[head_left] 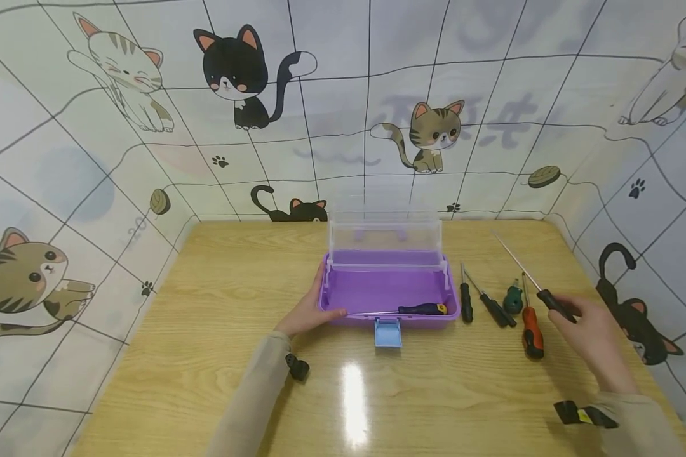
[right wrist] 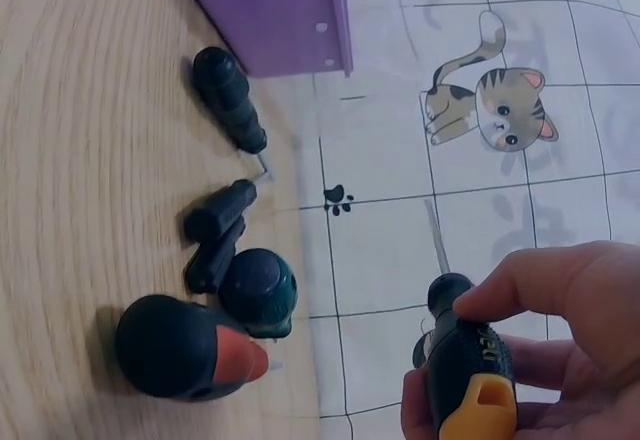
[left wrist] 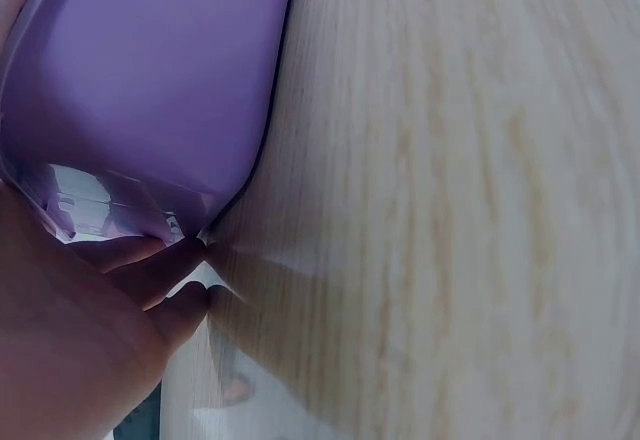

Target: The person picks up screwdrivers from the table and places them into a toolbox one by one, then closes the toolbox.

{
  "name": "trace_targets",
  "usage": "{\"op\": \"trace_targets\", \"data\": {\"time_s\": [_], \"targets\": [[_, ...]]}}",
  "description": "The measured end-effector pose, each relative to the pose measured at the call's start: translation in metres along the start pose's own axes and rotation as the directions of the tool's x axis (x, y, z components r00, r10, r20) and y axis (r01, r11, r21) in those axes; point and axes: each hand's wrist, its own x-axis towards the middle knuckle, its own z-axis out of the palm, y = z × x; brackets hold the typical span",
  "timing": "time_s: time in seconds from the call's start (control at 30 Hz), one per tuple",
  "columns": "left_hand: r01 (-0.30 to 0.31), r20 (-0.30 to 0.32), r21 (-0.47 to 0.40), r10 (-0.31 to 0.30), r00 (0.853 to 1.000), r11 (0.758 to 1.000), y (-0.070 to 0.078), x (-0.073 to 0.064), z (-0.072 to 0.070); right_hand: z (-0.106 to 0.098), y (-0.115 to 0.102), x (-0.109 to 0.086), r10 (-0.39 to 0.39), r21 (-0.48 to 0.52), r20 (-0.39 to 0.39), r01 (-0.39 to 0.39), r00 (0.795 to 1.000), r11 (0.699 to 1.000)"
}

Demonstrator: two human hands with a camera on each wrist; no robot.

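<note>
A purple plastic toolbox [head_left: 351,322] stands on the table, its clear lid [head_left: 385,240] raised at the back. My left hand [head_left: 307,312] holds its front left corner, thumb over the front rim and fingers along the side wall. Inside, along the front wall, lies a screwdriver [head_left: 420,310] with a black and yellow handle. On the right, my right hand [head_left: 589,327] grips another screwdriver [right wrist: 465,360] by its black and yellow handle. Its long thin shaft points up and away to the left, above the tools on the table.
Between the toolbox and my right hand lie a black screwdriver [head_left: 466,301], two dark-handled tools [head_left: 494,310] side by side, a stubby green screwdriver [head_left: 513,299] and an orange and black screwdriver [head_left: 531,333]. A light-blue latch [head_left: 388,334] hangs at the box's front. Cat-patterned walls [head_left: 343,146] enclose the table.
</note>
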Motion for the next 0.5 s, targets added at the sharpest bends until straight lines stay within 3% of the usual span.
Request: {"op": "trace_targets", "data": {"time_s": [0.5], "targets": [[0.003, 0.003, -0.039, -0.003, 1.000, 0.999, -0.004, 0.001, 0.001, 0.008, -0.025, 0.000, -0.198, 0.039, -0.030, 0.199, 0.980, 0.979]]}}
